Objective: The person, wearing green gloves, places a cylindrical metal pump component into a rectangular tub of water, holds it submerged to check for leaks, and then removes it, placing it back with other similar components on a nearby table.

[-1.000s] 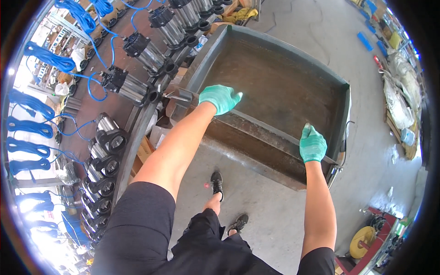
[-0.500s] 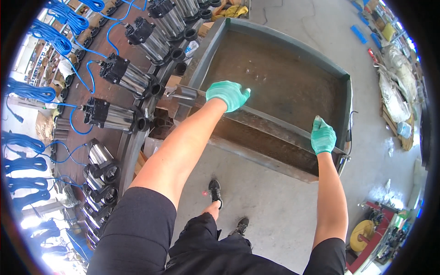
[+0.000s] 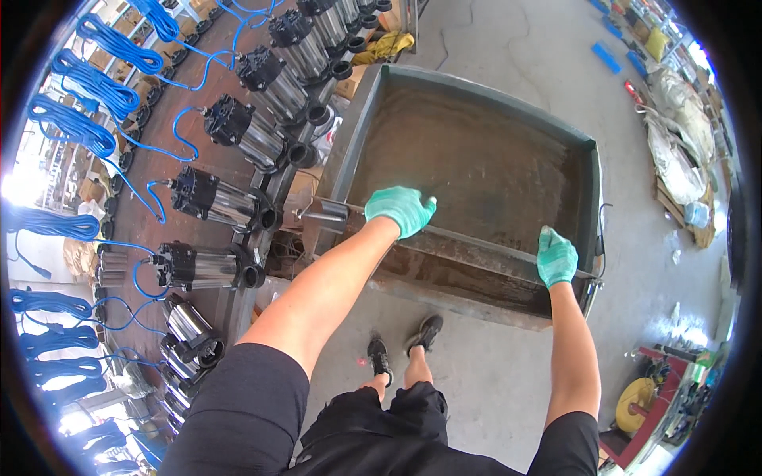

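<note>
Your right shoe (image 3: 429,332), behind the left one half a second ago, is now ahead of your left shoe (image 3: 379,357) on the grey floor (image 3: 492,381), and the steel pumps (image 3: 208,266) at your left sit lower in view. Both hands keep their places at the large metal tray (image 3: 476,151), which lies right in front of you, shallow, with a brown, stained bottom and a grey rim.

Your left hand (image 3: 401,210), in a green glove, lies over the left part of the crossbar (image 3: 484,251), its thumb standing apart and pointing right; the fingertips are hidden, so you cannot tell whether they close around the metal. Your right hand (image 3: 557,258), gloved alike, is curled around the crossbar near its right end, thumb uppermost. The two hands are well apart. Between the crossbar and your body runs a narrow trough (image 3: 460,282), dark inside.

Just beyond your left hand, at the tray's left side, sits a short metal cylinder (image 3: 327,213). The pumps line a brown bench (image 3: 151,206), with coils of blue cable (image 3: 63,131) along its far side. A yellow cloth (image 3: 385,47) lies beyond the tray's far left corner. Off to the right are pale wrapped bundles (image 3: 675,151) and, nearer you, a yellow wheel (image 3: 635,403) on a red frame.
</note>
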Available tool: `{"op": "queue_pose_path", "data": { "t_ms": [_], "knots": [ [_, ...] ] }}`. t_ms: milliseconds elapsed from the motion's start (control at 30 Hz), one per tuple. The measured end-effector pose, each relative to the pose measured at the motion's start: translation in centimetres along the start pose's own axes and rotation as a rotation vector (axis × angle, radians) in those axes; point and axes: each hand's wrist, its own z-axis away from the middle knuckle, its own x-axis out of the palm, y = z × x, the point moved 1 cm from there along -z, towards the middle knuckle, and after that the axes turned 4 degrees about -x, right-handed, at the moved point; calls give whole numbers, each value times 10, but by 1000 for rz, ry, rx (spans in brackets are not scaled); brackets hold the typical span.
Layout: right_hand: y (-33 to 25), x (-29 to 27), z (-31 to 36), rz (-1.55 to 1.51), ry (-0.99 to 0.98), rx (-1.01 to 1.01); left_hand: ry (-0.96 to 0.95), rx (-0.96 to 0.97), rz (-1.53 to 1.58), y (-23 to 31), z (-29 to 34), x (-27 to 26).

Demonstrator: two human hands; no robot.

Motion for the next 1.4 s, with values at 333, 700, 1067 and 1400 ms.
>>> {"op": "queue_pose_path", "data": {
  "t_ms": [333,700,1067,1400],
  "knots": [
    [1,1,-1,-52,-75,-39,125,25,19,-2,6,0],
    [19,20,-6,-69,-111,-64,236,110,484,-16,17,-5],
    [22,-13,81,-832,84,167,1542,-334,855,-227,258,-29],
    [-7,12,201,-1071,-37,392,1203,-457,1596,-383,245,-46]
  ]
}}
